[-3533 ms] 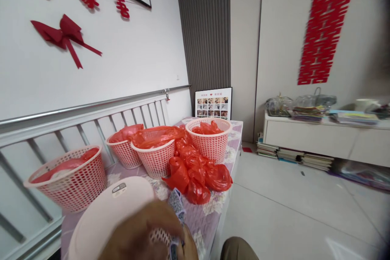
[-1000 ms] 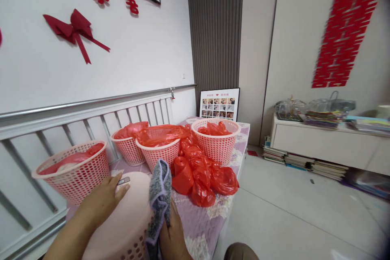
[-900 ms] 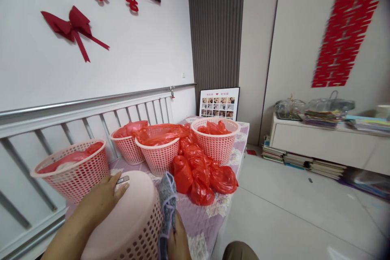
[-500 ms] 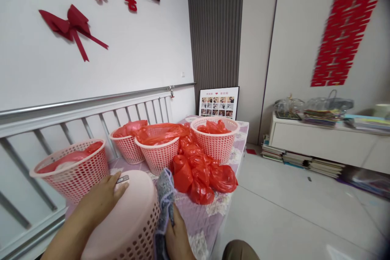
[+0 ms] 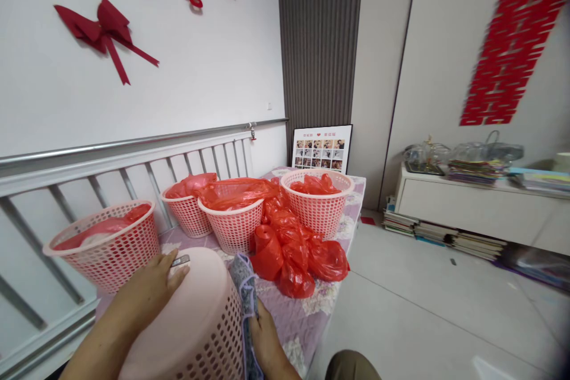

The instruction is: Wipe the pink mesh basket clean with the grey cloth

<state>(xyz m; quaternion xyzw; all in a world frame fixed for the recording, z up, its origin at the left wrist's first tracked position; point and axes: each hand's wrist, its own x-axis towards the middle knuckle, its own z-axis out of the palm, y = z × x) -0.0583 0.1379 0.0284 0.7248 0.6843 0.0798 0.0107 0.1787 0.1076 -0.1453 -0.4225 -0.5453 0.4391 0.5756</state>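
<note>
An overturned pink plastic basket (image 5: 196,303) with perforated sides fills the lower middle, its solid base facing up. My left hand (image 5: 155,285) lies on that base with thumb and fingers apart. At its fingertips is a small grey label-like piece (image 5: 180,260); I cannot tell whether it is stuck on. My right hand (image 5: 269,335) is closed round a grey cloth (image 5: 247,294) with lilac edging, held against the basket's right side. Some of its fingers are hidden behind the cloth.
Pink baskets with red plastic bags stand behind: one at left (image 5: 104,243), others farther back (image 5: 234,228). Loose red bags (image 5: 289,255) lie on the floral bed cover (image 5: 323,303). A white radiator (image 5: 129,190) runs along the wall. A low white cabinet (image 5: 467,202) stands at right.
The cloth and my right hand have shifted slightly right and down along the basket's side. My left hand stays on the base. The view has moved a little.
</note>
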